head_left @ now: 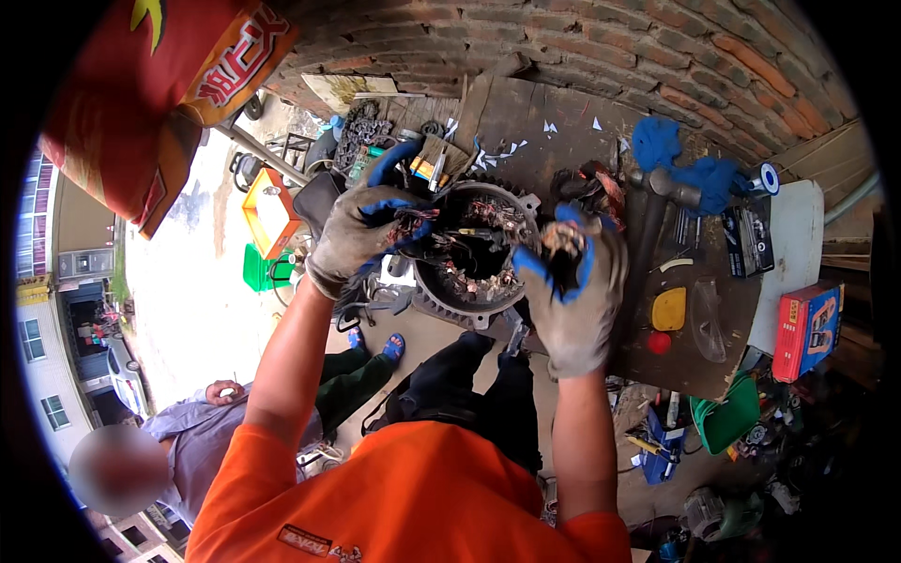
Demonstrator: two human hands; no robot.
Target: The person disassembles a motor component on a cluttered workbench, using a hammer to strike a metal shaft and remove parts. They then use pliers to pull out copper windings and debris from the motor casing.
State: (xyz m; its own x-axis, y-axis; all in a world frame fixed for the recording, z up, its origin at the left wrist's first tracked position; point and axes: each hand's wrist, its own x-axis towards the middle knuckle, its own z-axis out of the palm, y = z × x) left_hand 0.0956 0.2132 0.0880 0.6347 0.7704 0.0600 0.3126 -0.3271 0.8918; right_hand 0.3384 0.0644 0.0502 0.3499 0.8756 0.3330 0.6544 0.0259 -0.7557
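A round, ribbed metal motor housing (479, 305) stands on the workbench, its ragged windings (483, 280) lining the inside around a dark hollow. On its left side is my left hand (361, 225), in a grey glove with blue fingertips, thumb and fingers closed on a dark reddish tuft of wire (413, 223). At the housing's right rim, my right hand (582, 291), gloved alike, curls around a brownish clump of wire (563, 240). Both hands are raised about the housing. A brush (441, 158) lies just behind it.
A hammer (671, 188), blue cloth (657, 141), dark reddish wire scraps (596, 192) and a yellow scraper (668, 309) lie to the right. A red and blue box (809, 331) sits farther right. A brick wall (601, 47) rises behind. Another person (216, 422) is at the lower left.
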